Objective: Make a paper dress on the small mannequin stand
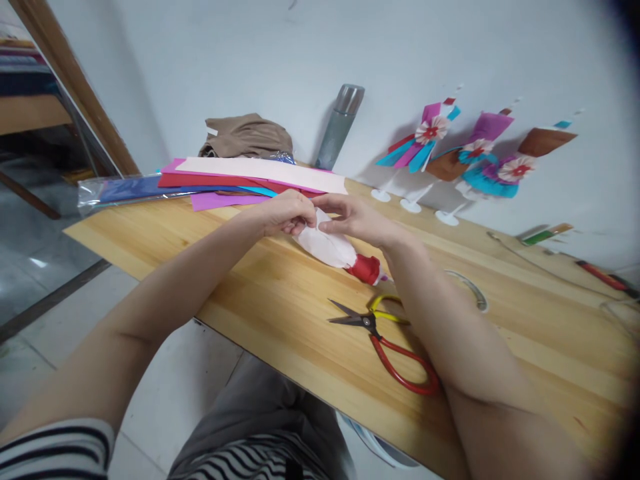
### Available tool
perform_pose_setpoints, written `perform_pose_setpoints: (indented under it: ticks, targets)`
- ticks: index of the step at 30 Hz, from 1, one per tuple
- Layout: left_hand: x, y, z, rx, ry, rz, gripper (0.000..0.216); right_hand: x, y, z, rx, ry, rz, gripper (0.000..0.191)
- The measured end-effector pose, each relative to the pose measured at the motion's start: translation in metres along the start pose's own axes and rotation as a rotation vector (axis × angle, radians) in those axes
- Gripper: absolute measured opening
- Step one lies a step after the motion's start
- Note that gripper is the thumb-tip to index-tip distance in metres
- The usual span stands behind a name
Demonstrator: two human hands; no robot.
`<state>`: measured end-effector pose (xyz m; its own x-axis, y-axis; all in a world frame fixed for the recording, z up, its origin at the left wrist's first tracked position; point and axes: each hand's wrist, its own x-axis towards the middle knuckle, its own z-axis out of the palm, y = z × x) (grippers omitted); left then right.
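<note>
A doll-like figure lies on the wooden table, with a white crepe paper skirt [327,245] and a red top [365,269]. My left hand [291,212] has its fingers closed on the far end of the white paper. At the same end, my right hand [353,217] pinches the paper between thumb and fingers. What the fingertips grip inside the folds is hidden. Nearer to me lie open scissors [369,321] with one yellow and one red handle, close beside my right forearm.
Coloured paper strips [260,177] lie at the back left by a plastic packet [130,190] and a brown cloth [247,135]. A thermos [341,127] stands against the wall. Several dressed figures on white stands [411,205] lean at the back right, near a roll of tape [473,288] and a cutter [605,277].
</note>
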<state>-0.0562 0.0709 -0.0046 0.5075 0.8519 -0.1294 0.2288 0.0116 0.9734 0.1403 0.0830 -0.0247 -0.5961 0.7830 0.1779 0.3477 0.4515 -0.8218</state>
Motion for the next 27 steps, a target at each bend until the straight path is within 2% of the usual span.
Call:
perform_pose_setpoints:
  ticks: [9,17,22,27]
  targets:
    - [0.001,-0.006,-0.004,0.115,-0.021,0.064,0.028,0.0,-0.006,0.002,0.005,-0.021,-0.018,0.033]
    - [-0.001,-0.005,-0.008,0.177,0.01,0.111,0.032,0.001,0.002,0.002,0.043,0.035,-0.016,0.032]
    - [-0.001,-0.006,-0.009,0.163,0.025,0.079,0.032,0.0,0.001,-0.004,0.119,0.094,-0.012,0.032]
    - [-0.001,-0.008,-0.011,0.127,0.004,0.087,0.034,-0.005,0.004,-0.02,0.077,0.128,0.059,0.031]
